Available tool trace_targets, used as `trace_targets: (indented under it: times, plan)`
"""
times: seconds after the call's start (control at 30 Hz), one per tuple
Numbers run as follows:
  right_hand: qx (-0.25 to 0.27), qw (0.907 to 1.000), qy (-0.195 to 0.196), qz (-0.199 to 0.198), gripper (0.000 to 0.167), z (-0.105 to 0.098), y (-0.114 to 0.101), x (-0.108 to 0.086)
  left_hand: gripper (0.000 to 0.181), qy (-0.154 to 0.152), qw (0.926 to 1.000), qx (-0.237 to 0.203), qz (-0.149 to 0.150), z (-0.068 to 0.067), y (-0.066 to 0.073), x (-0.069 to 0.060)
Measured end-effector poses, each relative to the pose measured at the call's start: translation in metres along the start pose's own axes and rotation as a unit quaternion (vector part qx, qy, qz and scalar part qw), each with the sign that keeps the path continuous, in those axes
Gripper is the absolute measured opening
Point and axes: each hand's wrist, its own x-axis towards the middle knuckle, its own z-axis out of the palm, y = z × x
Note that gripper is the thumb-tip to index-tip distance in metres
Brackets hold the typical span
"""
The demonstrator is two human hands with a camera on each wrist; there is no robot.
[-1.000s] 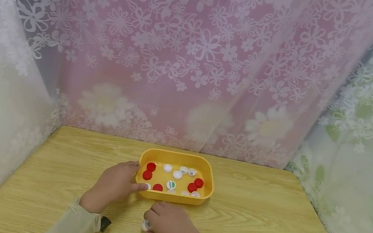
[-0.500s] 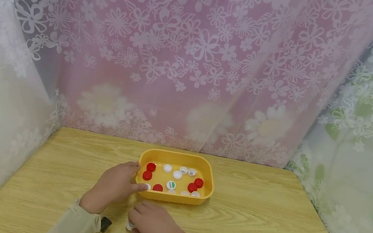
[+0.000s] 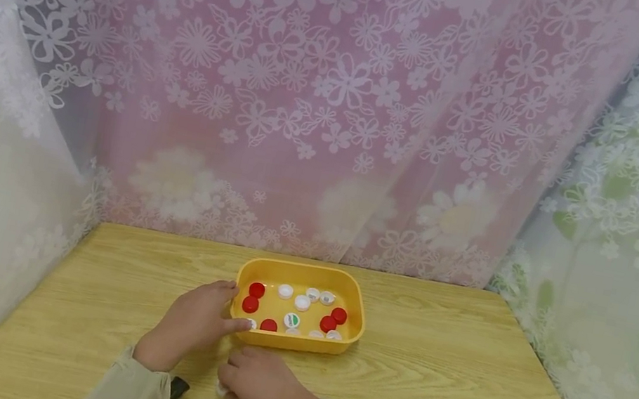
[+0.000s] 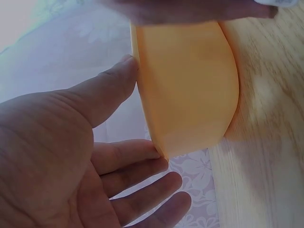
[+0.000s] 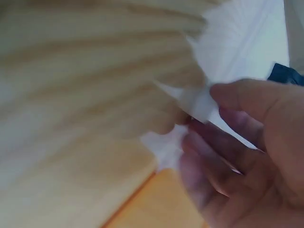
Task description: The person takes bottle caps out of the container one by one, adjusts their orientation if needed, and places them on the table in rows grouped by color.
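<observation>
A yellow tray on the wooden table contains several red and white bottle caps. My left hand rests at the tray's near left corner, its thumb and fingertips spread and touching the rim; some fingers lie off it in the left wrist view. Just in front of the tray, low over the table, my right hand pinches a small white bottle cap. Most of that cap is hidden behind the fingers. The right wrist view is blurred, with something white by the thumb tip.
Inside the tray, a red cap lies at the left and a white cap with a green mark near the middle. The wooden table extends to both sides. A pink floral curtain hangs behind.
My right hand has moved left along the table's front with the white cap, then nearly stopped. The left hand stays at the tray's corner. The view has shifted slightly.
</observation>
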Motion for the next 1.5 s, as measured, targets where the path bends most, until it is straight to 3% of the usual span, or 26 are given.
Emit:
trace_targets:
  times: [0.13,0.37,0.47,0.6,0.73,0.9,1.2,1.5]
  plan:
    - [0.049,0.9986,-0.019,0.011,0.008,-0.005,0.0,-0.005,0.072,0.003,1.0,0.0,0.003,0.002,0.0,0.0]
    - [0.088,0.9921,-0.062,0.065,0.017,-0.015,-0.005,-0.012,0.074,-0.002,1.0,0.002,-0.001,0.004,0.0,0.0]
    - [0.079,0.9928,-0.075,0.05,0.022,-0.015,-0.008,-0.013,0.074,-0.003,1.0,0.001,0.0,0.003,-0.002,0.0]
    - [0.025,0.9958,-0.087,0.017,0.027,-0.012,-0.015,-0.01,0.072,-0.003,1.0,0.0,0.005,0.0,-0.003,-0.001]
    - [-0.009,0.9945,-0.103,0.017,0.032,-0.01,-0.024,-0.002,0.071,0.001,0.9999,0.003,0.01,-0.003,-0.005,-0.003]
    - [-0.005,0.9926,-0.117,0.032,0.036,-0.013,-0.027,-0.001,0.073,-0.005,0.9999,-0.004,0.012,-0.001,-0.005,-0.003]
    - [0.021,0.9947,-0.086,0.052,0.041,-0.017,-0.026,-0.009,0.073,-0.004,0.9998,-0.009,0.018,0.002,-0.001,-0.001]
    - [0.036,0.9911,-0.107,0.07,0.042,-0.016,-0.026,-0.007,0.074,-0.006,0.9999,-0.005,0.014,0.003,-0.003,-0.002]
